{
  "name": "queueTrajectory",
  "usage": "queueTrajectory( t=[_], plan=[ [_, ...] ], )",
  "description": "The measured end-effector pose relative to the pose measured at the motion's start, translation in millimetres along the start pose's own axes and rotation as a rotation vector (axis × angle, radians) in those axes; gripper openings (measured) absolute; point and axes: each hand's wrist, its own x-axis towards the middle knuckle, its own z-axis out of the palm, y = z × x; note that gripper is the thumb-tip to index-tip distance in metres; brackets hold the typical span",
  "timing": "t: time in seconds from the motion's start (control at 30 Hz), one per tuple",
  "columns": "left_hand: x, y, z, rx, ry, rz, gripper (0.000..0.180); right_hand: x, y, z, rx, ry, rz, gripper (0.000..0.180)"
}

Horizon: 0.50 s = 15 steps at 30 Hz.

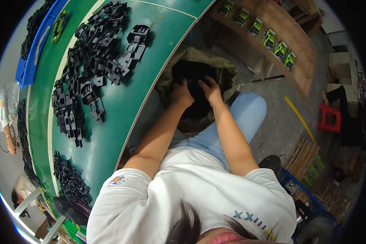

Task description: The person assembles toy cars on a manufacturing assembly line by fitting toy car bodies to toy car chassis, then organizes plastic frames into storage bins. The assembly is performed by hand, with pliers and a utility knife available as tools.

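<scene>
Both my hands reach down into an open olive-brown sack (227, 73) that stands on the floor beside the table. My left hand (181, 94) is buried to the fingers in the dark black parts (191, 71) inside the sack. My right hand (209, 88) lies on the same black parts, fingers curled over them. Whether either hand has closed on a part is hidden by the dark contents.
A green table (122, 110) on my left carries a large heap of black plastic parts (93, 61) and a smaller heap (69, 179). A blue tray (32, 53) lies at its far side. A wooden rack with green-black pieces (268, 36), a red stool (328, 118) and other people (4, 114) are nearby.
</scene>
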Motion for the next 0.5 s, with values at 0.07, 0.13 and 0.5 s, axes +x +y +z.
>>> queueTrajectory(
  t=[0.07,0.13,0.5],
  plan=[
    [-15,7,-12,-0.005,0.043,0.054,0.094,-14,-16,-6,-0.007,0.078,-0.056,0.056],
    [-34,18,-29,-0.013,0.087,0.103,0.092,-29,-34,-13,-0.015,0.152,-0.112,0.055],
    [-147,94,-165,-0.212,0.418,0.407,0.071,-97,-203,-76,0.092,0.241,-0.644,0.049]
  ],
)
